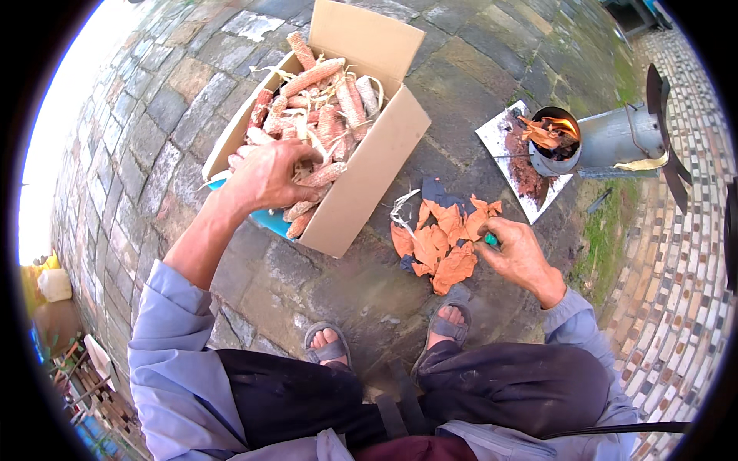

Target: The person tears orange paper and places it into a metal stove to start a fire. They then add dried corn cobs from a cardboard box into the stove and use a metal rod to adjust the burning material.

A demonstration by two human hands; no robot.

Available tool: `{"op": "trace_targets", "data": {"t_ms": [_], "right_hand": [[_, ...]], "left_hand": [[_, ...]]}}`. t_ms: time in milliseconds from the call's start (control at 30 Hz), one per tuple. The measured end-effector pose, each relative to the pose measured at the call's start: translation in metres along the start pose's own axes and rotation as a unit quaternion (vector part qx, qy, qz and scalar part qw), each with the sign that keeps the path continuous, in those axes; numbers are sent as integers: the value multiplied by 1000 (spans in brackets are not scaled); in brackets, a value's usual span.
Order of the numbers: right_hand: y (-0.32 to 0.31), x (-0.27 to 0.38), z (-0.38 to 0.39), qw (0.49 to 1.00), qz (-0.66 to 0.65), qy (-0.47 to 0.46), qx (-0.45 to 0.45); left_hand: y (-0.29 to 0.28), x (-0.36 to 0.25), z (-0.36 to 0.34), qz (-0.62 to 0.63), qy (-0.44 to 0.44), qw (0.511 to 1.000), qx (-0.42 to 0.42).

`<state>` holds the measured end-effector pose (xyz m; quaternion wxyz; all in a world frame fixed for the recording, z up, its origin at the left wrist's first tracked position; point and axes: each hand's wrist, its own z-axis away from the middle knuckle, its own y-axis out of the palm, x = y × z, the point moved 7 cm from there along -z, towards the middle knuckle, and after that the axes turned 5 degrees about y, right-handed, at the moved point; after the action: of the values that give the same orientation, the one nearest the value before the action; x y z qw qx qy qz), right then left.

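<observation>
Left grip: your left hand (265, 175) closed over corn cobs (319, 115) in the cardboard box (369, 173).
Right grip: your right hand (516, 252) pinched a small teal object (490, 240); which kind, you couldn't tell.
Cobs: reddish, bare, husk-strewn.
Floor: grey stone paving (453, 69), orange scraps (442, 246) beside the box.

I sit on a floor of grey, uneven stone slabs (453, 84), lit by flat daylight that glares white at the far left. To the right of the slabs a thin strip of moss and grass (607, 238) runs along a band of small mosaic tiles (684, 253) in brown, white and dark squares. On the slabs near that strip a grey metal burner (607, 138) lies on its side, flame at its mouth, a pale tile (496, 134) under it.
</observation>
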<state>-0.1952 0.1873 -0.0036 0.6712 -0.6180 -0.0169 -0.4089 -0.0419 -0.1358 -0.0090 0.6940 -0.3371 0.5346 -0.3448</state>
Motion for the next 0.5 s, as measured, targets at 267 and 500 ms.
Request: {"op": "trace_targets", "data": {"t_ms": [267, 500], "right_hand": [[-3, 29, -7, 999, -14, -44, -4], [-37, 80, -16, 982, -139, -115, -52]], "left_hand": [[-7, -27, -3, -24, 54, 994, -93], [-63, -68, -3, 284, -10, 926, -248]]}}
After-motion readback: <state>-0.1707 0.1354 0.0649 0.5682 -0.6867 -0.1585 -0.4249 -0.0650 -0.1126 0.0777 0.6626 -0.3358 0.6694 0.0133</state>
